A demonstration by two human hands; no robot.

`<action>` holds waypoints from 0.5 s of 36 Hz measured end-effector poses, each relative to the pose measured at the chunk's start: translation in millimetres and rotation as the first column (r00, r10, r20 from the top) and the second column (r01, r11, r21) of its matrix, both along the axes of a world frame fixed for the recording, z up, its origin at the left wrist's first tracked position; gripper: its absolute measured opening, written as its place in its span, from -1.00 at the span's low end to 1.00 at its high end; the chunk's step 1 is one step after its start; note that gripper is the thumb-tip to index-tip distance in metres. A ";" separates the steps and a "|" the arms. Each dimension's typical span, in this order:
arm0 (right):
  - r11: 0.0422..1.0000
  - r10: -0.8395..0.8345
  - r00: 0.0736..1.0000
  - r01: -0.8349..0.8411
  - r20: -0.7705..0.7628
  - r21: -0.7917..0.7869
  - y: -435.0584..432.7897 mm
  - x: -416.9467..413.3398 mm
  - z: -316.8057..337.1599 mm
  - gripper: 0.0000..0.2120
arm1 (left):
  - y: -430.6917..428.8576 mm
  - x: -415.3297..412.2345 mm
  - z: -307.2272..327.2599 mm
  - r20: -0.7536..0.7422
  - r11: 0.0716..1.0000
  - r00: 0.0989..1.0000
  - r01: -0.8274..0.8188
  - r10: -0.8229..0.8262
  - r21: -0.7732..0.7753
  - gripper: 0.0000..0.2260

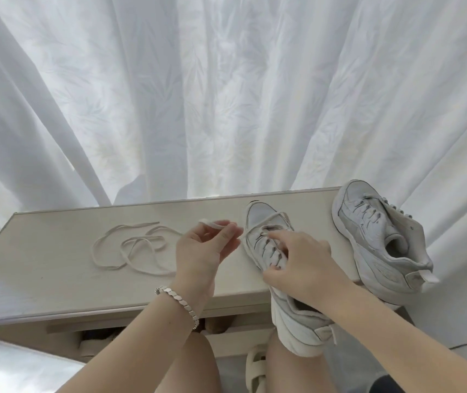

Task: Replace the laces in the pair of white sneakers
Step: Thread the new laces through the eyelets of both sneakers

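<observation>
While my left fingers (226,234) pinch the lace (209,222) end and my right fingers (280,238) grip the near sneaker (258,221) at its eyelets, a hard tug could drag it off the bench (56,251); its long axis runs away from me, toe toward the curtain (226,109), heel overhanging the near edge.

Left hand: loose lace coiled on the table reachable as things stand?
Likely yes: the loose lace lies on the table just left of the left hand, nothing between them. But its fingers pinch a lace end running to the sneaker, so it must drop that first.
</observation>
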State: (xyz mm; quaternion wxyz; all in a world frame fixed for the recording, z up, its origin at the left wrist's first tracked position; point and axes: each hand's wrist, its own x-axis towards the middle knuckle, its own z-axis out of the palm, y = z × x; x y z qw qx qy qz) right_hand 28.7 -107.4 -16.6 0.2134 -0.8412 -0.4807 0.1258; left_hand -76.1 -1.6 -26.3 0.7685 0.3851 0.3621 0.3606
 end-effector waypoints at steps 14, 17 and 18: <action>0.975 -0.014 0.999 0.005 0.039 0.221 -30.7 -1.6 -16.5 -0.40 | -20.6 5.2 -27.3 -0.113 0.982 0.989 0.113 -0.096 0.150 -0.91; 0.968 -0.028 0.998 0.015 0.048 0.251 -30.7 -1.0 -21.5 -0.45 | -19.8 5.8 -29.0 -0.134 0.973 0.987 0.115 -0.089 0.202 -0.90; 0.965 -0.029 0.998 0.015 0.048 0.262 -30.7 -0.6 -21.8 -0.47 | -19.6 6.4 -29.2 -0.155 0.966 0.984 0.126 -0.092 0.227 -0.89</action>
